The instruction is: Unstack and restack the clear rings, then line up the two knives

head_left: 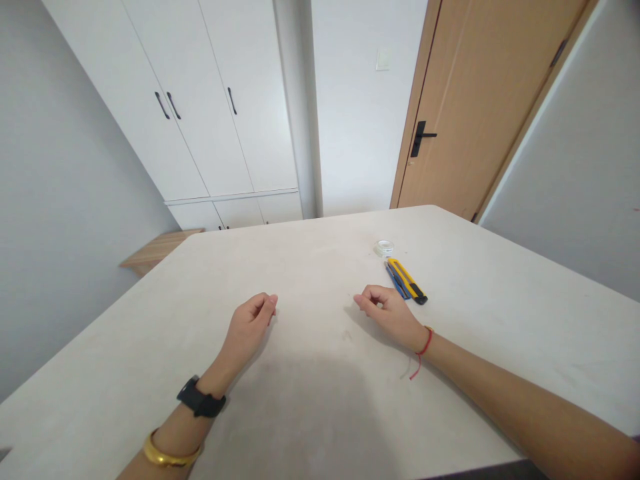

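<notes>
Yellow utility knife point(407, 280) lay toward the far right corner of the worktop point(300, 263), just beside a blue-and-black tool point(398, 281). A clear round item point(384, 248) sat between both and the far edge. The right hand point(387, 312), fingers curled together, was near them. The left hand point(250, 327), likewise curled together, lay nearer the left edge

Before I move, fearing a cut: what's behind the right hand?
A yellow utility knife, a blue tool and a clear round object; anything the right hand covers is hidden.
</notes>
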`<state>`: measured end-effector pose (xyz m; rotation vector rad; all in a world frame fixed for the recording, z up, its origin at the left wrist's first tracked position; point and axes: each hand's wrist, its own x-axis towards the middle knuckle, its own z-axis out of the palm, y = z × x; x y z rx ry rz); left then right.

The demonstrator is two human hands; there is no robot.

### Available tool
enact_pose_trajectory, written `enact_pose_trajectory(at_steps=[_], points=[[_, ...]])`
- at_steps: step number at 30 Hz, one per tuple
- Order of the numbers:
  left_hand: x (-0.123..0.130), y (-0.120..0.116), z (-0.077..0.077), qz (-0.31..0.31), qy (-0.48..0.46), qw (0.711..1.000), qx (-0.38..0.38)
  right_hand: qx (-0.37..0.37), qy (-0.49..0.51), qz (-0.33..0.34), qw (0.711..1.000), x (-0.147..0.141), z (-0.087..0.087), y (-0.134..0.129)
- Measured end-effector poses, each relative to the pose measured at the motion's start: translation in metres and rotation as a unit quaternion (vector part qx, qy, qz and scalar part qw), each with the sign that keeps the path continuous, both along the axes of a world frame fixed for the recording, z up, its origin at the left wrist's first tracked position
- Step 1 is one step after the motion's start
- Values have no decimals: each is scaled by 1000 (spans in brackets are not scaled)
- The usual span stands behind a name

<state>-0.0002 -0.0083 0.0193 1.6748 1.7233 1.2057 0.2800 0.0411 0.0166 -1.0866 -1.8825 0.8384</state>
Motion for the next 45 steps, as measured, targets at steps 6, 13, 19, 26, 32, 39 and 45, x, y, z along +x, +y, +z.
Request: enact_pose_trajectory(at_steps=[6,13,19,26,32,39,45], points=[[2,-1,1,-6,46,999,13,2,-1,3,1000,1,0,0],[3,-2,1,-7,53,998,13,-8,12,17,1000,2,0,-1],[2,-2,1,-9,52,999,12,-7,13,19,1000,1,1,-2],[3,-3,3,-21,84,996,7,-5,1,18,1000,1,2,-2],[2,-3,7,-48,146,988,21,2,-14,13,1000,2,3,-2],[-1,-3,8,-87,291,952,20,10,-26,-2,1000,4,1,2],[-2,-2,5,-116,335,935,26,24,-17,-24,999,12,6,11]])
